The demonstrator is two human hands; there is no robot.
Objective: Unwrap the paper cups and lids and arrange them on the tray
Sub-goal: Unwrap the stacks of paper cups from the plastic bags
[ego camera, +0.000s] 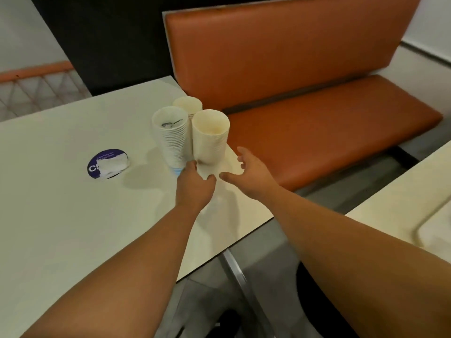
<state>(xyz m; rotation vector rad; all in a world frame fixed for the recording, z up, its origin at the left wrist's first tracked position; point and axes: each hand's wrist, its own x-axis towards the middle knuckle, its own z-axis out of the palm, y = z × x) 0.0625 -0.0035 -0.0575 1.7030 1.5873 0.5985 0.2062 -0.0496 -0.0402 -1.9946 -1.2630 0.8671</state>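
Left hand (195, 184) touches base of nearest paper cup stack (210, 136), fingers curled but grip unclear, right hand (249, 172) spread open just beside holding nothing, likely steadying the stack among three clustered near table (61, 215) edge; no tray visible.

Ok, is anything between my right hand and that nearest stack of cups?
Nothing visible. The right hand is open just right of the nearest cup stack, with only bare table between them. The left hand is at the stack's base on the other side.
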